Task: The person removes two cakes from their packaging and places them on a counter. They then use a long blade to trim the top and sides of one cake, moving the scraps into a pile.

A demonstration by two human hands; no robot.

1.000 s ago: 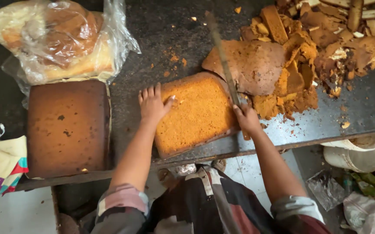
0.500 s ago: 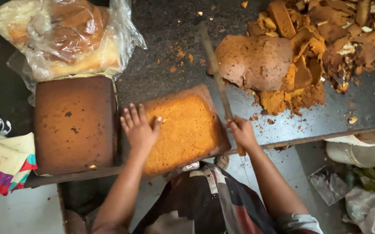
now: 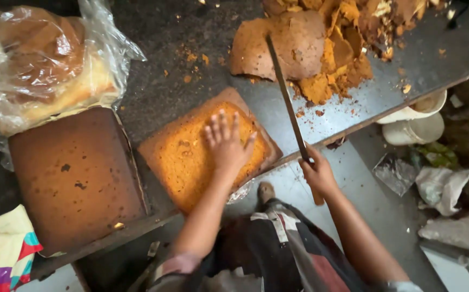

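A square golden cake [image 3: 191,154] with its top crust cut off lies at the near edge of a dark metal table [image 3: 153,86]. My left hand [image 3: 226,143] rests flat on its cut surface, fingers spread. My right hand [image 3: 316,172] grips the handle of a long knife [image 3: 286,100], off the table's edge to the right of the cake. The blade points away from me toward a pile of brown crust trimmings [image 3: 321,46]. The blade is clear of the cake.
A whole brown square cake [image 3: 74,178] sits left of the trimmed one. More cakes in a clear plastic bag [image 3: 39,65] lie at the far left. A colourful cloth [image 3: 1,254] is at the lower left. White buckets [image 3: 415,121] and litter stand on the floor at right.
My left hand has slid from the cake's left edge onto its middle. The knife has drawn back toward me off the cake's right side. The cake has turned slightly.
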